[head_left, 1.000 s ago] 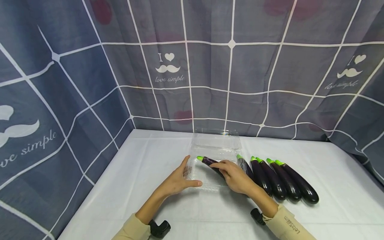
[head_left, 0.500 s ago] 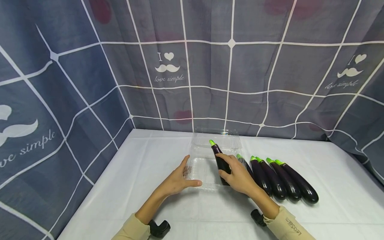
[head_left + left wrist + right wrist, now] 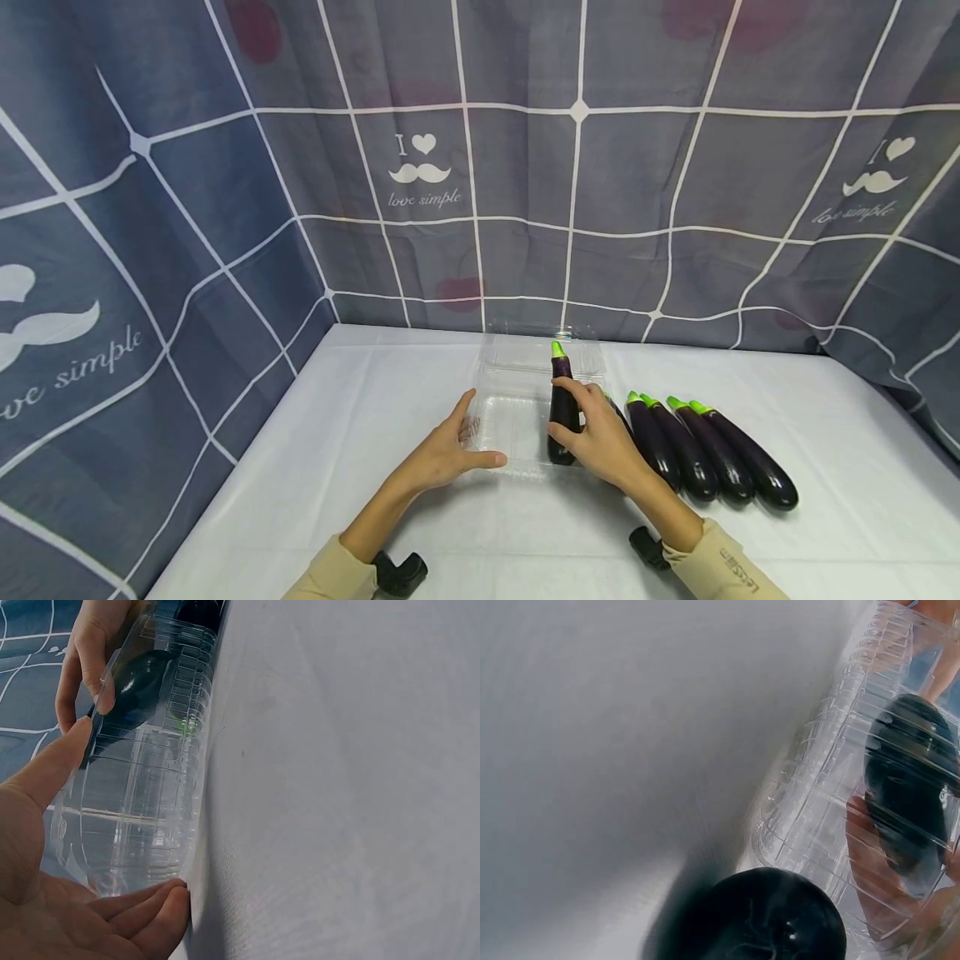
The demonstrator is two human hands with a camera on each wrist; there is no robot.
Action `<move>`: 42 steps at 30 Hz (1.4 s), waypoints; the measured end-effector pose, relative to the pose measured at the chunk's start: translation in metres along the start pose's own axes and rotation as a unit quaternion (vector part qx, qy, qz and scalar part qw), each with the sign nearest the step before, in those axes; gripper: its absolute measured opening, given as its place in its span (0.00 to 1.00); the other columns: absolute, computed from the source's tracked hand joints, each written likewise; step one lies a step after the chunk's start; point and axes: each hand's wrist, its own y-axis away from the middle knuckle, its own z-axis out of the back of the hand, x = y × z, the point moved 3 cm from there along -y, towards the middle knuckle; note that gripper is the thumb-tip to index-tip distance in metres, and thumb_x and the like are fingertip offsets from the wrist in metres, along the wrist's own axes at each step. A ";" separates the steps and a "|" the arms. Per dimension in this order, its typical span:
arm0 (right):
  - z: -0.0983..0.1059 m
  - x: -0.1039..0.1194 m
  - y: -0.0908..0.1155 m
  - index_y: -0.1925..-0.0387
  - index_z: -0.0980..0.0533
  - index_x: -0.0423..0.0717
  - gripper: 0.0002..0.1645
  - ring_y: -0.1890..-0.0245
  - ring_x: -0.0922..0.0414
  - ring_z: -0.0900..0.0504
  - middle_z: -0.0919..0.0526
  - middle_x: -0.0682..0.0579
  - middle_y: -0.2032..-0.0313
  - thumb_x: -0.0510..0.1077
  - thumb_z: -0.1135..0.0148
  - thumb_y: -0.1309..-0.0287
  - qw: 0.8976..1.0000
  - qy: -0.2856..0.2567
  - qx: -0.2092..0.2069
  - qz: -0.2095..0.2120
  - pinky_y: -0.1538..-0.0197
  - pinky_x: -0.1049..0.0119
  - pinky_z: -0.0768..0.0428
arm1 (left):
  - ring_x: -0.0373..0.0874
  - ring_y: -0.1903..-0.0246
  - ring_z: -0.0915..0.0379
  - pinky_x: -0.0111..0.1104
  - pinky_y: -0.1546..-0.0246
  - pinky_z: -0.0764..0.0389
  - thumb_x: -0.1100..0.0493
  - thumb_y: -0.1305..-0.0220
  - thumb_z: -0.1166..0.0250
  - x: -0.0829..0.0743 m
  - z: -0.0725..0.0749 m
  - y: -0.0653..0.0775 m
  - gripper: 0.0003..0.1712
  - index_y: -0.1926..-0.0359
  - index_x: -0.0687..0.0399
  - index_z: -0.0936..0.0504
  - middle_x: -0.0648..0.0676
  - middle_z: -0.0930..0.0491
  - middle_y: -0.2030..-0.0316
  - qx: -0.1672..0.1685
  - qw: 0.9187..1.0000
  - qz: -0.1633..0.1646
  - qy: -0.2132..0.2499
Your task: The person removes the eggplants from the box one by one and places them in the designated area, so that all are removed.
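Observation:
An open clear plastic box (image 3: 510,425) lies on the white tabletop, its lid folded back on the far side. My left hand (image 3: 442,454) holds its near-left corner, thumb along the front and fingers at the left side. In the left wrist view those fingers (image 3: 161,922) curl against the box's end wall. My right hand (image 3: 603,433) grips a dark purple eggplant (image 3: 561,408) over the right part of the box, green stem pointing away. Seen through the clear wall in the right wrist view, this eggplant (image 3: 907,772) has fingers around it.
Right of the box, several more eggplants (image 3: 750,454) lie side by side, stems away from me; the nearest is partly hidden by my right hand. A grey checked curtain (image 3: 525,183) hangs behind and beside the white table (image 3: 360,400).
My right hand has turned the eggplant from pointing left to pointing straight away, and brought it to the box's right side. My left hand stays at the box.

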 end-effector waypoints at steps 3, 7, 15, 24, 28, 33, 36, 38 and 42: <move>0.000 0.000 0.001 0.35 0.29 0.47 0.38 0.70 0.53 0.31 0.26 0.43 0.55 0.43 0.26 0.47 1.000 -0.002 0.002 0.000 0.66 0.59 0.29 | 0.60 0.29 0.47 0.53 0.35 0.40 0.46 0.49 0.22 0.000 0.000 0.000 0.68 0.21 0.50 0.59 0.70 0.44 0.29 0.000 1.000 -0.002 -0.003; 0.002 -0.001 0.001 0.35 0.29 0.48 0.38 0.66 0.51 0.28 0.26 0.44 0.54 0.44 0.26 0.47 1.000 -0.007 -0.003 0.006 0.65 0.59 0.27 | 0.60 0.29 0.47 0.54 0.35 0.41 0.47 0.49 0.22 -0.001 0.000 -0.001 0.67 0.21 0.50 0.59 0.71 0.44 0.29 0.002 1.000 -0.005 -0.001; 0.006 -0.002 0.000 0.34 0.29 0.49 0.37 0.54 0.47 0.23 0.25 0.45 0.54 0.44 0.26 0.46 0.998 -0.054 -0.027 0.020 0.57 0.50 0.20 | 0.60 0.29 0.47 0.54 0.35 0.41 0.47 0.50 0.22 -0.003 0.000 -0.003 0.68 0.21 0.53 0.59 0.69 0.45 0.29 -0.001 1.000 -0.006 -0.007; 0.011 -0.001 -0.003 0.32 0.32 0.50 0.39 0.50 0.43 0.21 0.26 0.42 0.42 0.43 0.27 0.45 0.993 -0.114 -0.029 0.011 0.60 0.58 0.18 | 0.60 0.29 0.48 0.53 0.34 0.42 0.46 0.50 0.21 -0.001 0.001 -0.004 0.69 0.21 0.52 0.60 0.70 0.45 0.29 -0.005 1.000 0.002 -0.008; 0.015 0.002 -0.002 0.30 0.34 0.50 0.40 0.48 0.43 0.23 0.28 0.42 0.40 0.43 0.28 0.43 0.992 -0.124 -0.025 -0.003 0.57 0.56 0.18 | 0.59 0.29 0.47 0.53 0.33 0.42 0.46 0.50 0.21 -0.001 0.001 -0.004 0.68 0.21 0.52 0.59 0.69 0.44 0.29 -0.007 1.000 0.000 -0.012; 0.030 0.004 -0.001 0.30 0.34 0.51 0.39 0.46 0.44 0.24 0.29 0.43 0.39 0.43 0.30 0.41 0.993 -0.117 -0.025 -0.008 0.55 0.51 0.19 | 0.59 0.29 0.48 0.53 0.33 0.42 0.46 0.50 0.22 -0.001 0.001 -0.002 0.68 0.21 0.51 0.59 0.69 0.45 0.29 -0.004 1.000 -0.002 -0.011; 0.044 0.004 0.001 0.30 0.33 0.50 0.38 0.47 0.46 0.24 0.27 0.44 0.41 0.42 0.30 0.41 0.995 -0.101 -0.022 -0.002 0.55 0.52 0.20 | 0.59 0.29 0.48 0.53 0.33 0.42 0.46 0.50 0.21 -0.001 0.001 -0.001 0.68 0.21 0.50 0.59 0.69 0.45 0.29 -0.005 1.000 -0.001 -0.011; 0.054 0.003 0.003 0.31 0.33 0.49 0.37 0.48 0.46 0.24 0.26 0.43 0.43 0.41 0.30 0.41 0.996 -0.090 -0.020 0.002 0.55 0.53 0.19 | 0.59 0.29 0.48 0.53 0.34 0.42 0.46 0.50 0.21 -0.001 0.001 -0.001 0.68 0.21 0.50 0.59 0.69 0.45 0.29 -0.005 1.000 0.000 -0.013; 0.075 -0.004 0.012 0.31 0.33 0.47 0.38 0.49 0.45 0.24 0.26 0.42 0.45 0.42 0.30 0.41 0.998 -0.070 -0.011 -0.001 0.59 0.61 0.19 | 0.60 0.29 0.48 0.54 0.34 0.42 0.46 0.50 0.22 0.000 0.002 -0.001 0.68 0.21 0.52 0.60 0.70 0.45 0.29 -0.004 1.000 0.001 -0.017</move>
